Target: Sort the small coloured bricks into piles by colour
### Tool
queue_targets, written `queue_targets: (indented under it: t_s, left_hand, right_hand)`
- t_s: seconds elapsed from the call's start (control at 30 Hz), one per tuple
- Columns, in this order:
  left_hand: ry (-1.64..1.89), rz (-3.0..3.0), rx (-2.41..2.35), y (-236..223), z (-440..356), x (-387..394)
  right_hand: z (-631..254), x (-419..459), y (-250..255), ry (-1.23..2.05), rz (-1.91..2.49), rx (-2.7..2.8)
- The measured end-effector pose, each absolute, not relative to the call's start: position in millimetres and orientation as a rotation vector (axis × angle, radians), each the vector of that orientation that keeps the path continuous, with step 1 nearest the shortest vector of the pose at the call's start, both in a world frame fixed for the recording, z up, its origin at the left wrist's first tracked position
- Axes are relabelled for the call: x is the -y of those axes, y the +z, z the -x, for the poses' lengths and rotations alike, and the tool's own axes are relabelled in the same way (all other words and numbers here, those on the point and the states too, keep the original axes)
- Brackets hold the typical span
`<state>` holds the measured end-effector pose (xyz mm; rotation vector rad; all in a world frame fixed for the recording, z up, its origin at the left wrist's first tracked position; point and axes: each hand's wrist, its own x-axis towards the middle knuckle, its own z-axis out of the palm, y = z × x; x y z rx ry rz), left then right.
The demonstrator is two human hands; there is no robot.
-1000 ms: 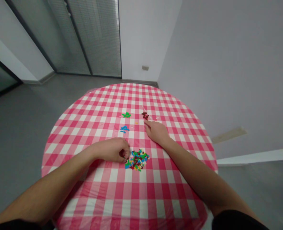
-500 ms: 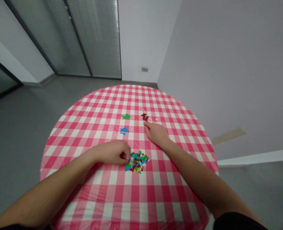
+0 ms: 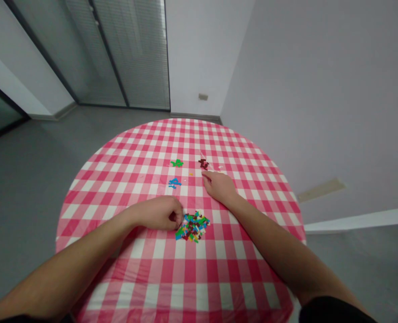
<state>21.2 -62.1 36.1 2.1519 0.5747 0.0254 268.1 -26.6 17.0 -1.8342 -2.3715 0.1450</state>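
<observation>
The person's left hand (image 3: 158,214) is curled into a narrow grip, its contents hidden, touching the edge of a mixed pile of small plastic bricks (image 3: 192,226). The right hand (image 3: 220,187) lies open, fingertips just short of a dark red brick cluster (image 3: 203,164). A green brick cluster (image 3: 177,163) and a blue brick cluster (image 3: 174,182) sit apart on the round pink-checked tabletop (image 3: 145,273)
</observation>
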Motion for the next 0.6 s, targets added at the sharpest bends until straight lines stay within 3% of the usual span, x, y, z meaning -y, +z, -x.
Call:
queue_targets:
  t_s: [0.37, 0.6]
  left_hand:
    - [0.017, -2.095, -0.625, 36.0, -21.2, 62.4]
    - [-0.005, -1.997, -0.752, 39.6, -18.5, 60.4]
  right_hand:
    - [-269.4, 24.3, 14.9, 0.187, 1.752, 2.386]
    - [-264.4, 36.7, 17.0, 0.715, 1.278, 2.407]
